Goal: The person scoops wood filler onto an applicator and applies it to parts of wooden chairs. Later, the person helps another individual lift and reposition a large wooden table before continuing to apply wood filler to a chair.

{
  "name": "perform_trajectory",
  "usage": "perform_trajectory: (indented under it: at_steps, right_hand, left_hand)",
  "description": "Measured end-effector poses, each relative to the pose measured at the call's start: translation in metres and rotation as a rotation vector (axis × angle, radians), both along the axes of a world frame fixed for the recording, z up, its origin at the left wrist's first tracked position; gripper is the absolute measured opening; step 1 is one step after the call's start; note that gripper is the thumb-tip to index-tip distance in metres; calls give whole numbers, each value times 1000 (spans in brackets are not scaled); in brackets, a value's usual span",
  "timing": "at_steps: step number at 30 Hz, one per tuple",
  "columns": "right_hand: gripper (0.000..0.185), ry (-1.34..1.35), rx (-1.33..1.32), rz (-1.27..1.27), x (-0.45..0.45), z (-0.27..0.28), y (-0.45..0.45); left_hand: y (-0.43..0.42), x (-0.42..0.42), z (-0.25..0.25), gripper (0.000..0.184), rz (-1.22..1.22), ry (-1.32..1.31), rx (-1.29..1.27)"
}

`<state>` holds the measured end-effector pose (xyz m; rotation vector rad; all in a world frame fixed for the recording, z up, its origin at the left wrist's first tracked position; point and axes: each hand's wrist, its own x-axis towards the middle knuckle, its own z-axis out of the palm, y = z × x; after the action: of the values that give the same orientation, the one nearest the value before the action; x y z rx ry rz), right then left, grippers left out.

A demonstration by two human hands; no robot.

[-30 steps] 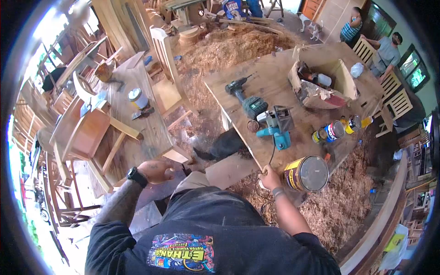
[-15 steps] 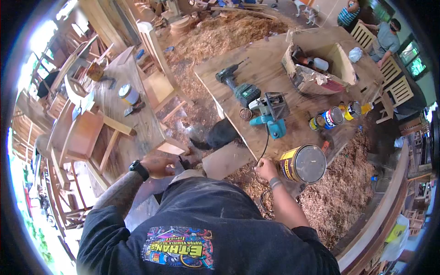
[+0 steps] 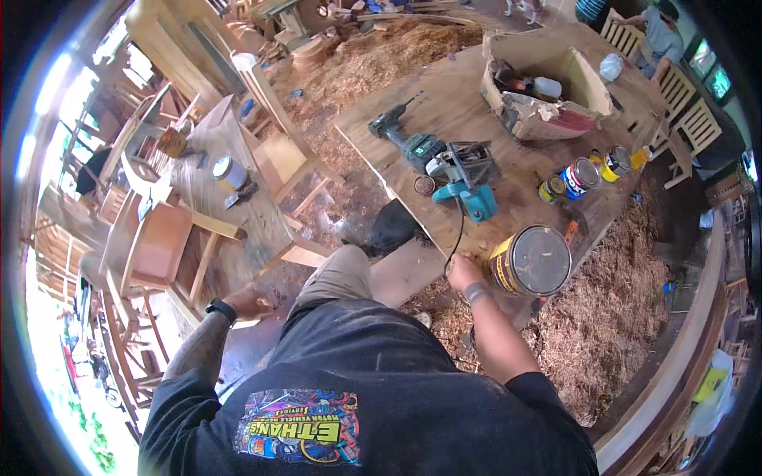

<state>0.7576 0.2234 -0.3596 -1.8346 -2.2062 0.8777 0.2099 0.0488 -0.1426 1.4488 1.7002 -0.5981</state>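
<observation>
In the head view my right hand (image 3: pixel 464 274) is closed around a black power cord (image 3: pixel 459 232) at the table's near edge. That cord runs up to a teal corded saw (image 3: pixel 468 194) with a metal base plate, lying on the plywood table (image 3: pixel 361 119). Right beside the same hand stands a large can (image 3: pixel 532 260) with a dark lid and a yellow label. A cordless drill (image 3: pixel 405 136) lies behind the saw. My left hand (image 3: pixel 250 304) hangs low by the left bench, holding nothing, its fingers loosely apart.
A torn cardboard box (image 3: pixel 544 119) with tools and several small cans (image 3: pixel 579 176) sit on the table. Left, a wooden bench top (image 3: pixel 210 178) carries an opened can (image 3: pixel 228 171); chair frames (image 3: pixel 163 242) crowd around. Sawdust (image 3: pixel 591 333) covers the floor. People sit far right.
My view and body have shifted slightly forward, with a leg now showing below. My right hand keeps hold of the cord; my left hand has moved a little down and left.
</observation>
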Motion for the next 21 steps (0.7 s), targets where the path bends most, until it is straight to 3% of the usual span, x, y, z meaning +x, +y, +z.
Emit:
perform_trajectory:
  at_steps: [1,4,11,14,17,21]
  right_hand:
    - [19,-61,39,24,-3,5,5]
    - [25,-83,-228,67,0,21,13]
    - [31,-180,-51,81,-6,22,8]
    - [33,-174,-84,96,-5,22,12]
    - [35,-222,-58,127,-6,24,11]
    - [38,-205,-74,146,-4,22,15]
  left_hand:
    - [7,0,2,42,41,16,28]
    - [24,6,4,42,83,-12,154]
    - [38,16,-19,49,-128,-60,61]
    - [43,18,-16,42,-153,-95,97]
    - [52,28,6,44,-84,-81,96]
    - [57,13,-3,47,-108,4,114]
